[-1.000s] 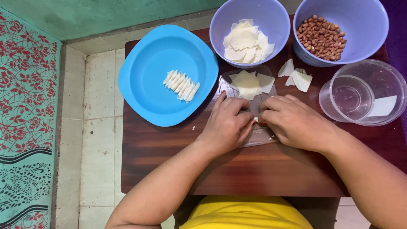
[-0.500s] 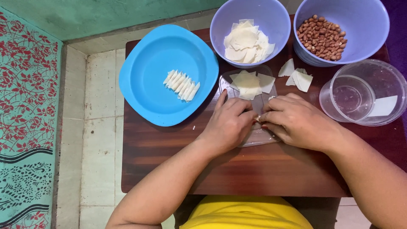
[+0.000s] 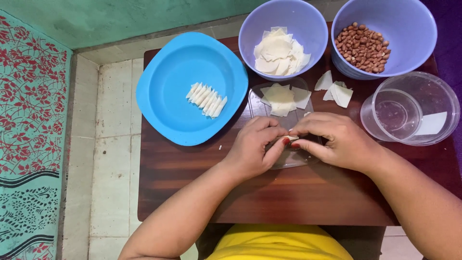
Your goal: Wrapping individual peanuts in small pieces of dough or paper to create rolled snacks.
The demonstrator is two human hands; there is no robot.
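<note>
A dark wooden tabletop (image 3: pixel 298 202) is set over pale floor tiles. On it, a small wrapper piece (image 3: pixel 290 138) is pinched between the left hand (image 3: pixel 254 148) and right hand (image 3: pixel 337 140), over a clear plastic lid (image 3: pixel 293 156). Beyond the lid, a lilac bowl (image 3: pixel 308 19) of wrappers is seen; left of it, a blue plate (image 3: pixel 168 101).

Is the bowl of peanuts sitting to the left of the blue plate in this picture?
No, the bowl of peanuts stands at the table's far right, while the blue plate lies at its left.
</note>
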